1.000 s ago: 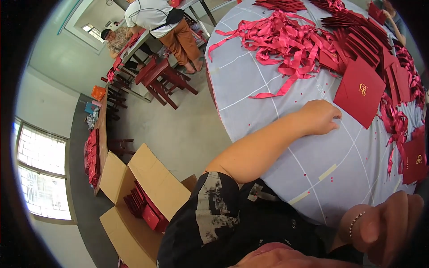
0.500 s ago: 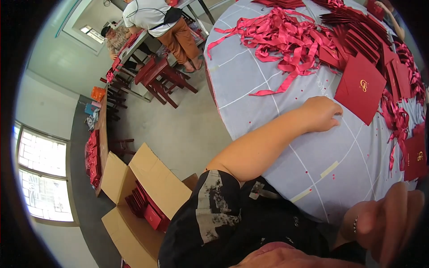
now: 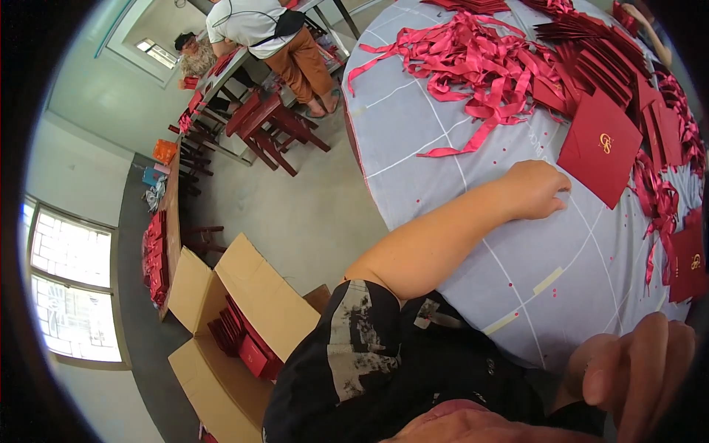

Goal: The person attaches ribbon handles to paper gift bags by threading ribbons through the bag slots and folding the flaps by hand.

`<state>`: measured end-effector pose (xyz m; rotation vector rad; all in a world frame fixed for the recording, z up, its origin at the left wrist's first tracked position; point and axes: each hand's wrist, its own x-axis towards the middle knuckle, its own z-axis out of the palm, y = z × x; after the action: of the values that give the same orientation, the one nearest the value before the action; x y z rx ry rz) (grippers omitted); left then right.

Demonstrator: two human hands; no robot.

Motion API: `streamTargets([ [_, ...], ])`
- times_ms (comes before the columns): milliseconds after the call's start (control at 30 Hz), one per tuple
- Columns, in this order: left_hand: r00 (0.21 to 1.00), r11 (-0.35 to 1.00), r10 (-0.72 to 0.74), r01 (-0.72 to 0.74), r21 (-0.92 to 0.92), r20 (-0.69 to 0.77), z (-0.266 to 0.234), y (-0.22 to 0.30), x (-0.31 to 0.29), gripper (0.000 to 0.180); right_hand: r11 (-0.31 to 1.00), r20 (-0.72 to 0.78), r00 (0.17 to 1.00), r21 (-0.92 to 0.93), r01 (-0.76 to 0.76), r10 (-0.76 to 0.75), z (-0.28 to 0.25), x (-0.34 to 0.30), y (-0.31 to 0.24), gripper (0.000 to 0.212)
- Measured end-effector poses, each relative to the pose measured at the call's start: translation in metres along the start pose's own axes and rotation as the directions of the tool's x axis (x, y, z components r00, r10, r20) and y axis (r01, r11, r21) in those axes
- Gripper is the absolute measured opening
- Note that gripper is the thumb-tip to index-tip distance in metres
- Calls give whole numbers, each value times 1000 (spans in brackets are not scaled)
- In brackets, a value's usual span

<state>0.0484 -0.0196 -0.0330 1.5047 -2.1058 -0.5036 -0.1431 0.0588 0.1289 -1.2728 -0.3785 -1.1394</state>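
Observation:
My left hand (image 3: 536, 190) rests on the grey checked tablecloth (image 3: 458, 236), its fingers loosely bent and a gap showing between thumb and forefinger. I see nothing held in it. Just beyond its fingertips lies a square dark red card envelope (image 3: 602, 148) with a gold emblem, apart from the hand. My right hand (image 3: 639, 373) is raised close in at the lower right, large in view. Its fingers are bent and pressed together near the thumb; anything between them is hidden.
Tangled red ribbons (image 3: 473, 70) cover the far side of the table, beside piled red envelopes (image 3: 605, 70). An open cardboard box (image 3: 266, 303) with red envelopes inside stands at lower left. Wooden stools (image 3: 277, 133) and two people (image 3: 255, 33) are farther off; another person's arm (image 3: 653, 40) shows far right.
My right hand has dropped slightly and its thumb sits nearer the fingers. My left hand stays on the cloth. The far seated person has raised a red item.

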Motion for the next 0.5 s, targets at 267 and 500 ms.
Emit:
streamTargets([
  [267,1000,1000,-6,6,0,-1,1,1,-1,34,993,-101,988,-9,-116,114,3,4,6,23],
  [500,998,999,-40,41,-12,53,-7,5,0,37,892,-269,851,165,-420,451,19,11,20,25],
])
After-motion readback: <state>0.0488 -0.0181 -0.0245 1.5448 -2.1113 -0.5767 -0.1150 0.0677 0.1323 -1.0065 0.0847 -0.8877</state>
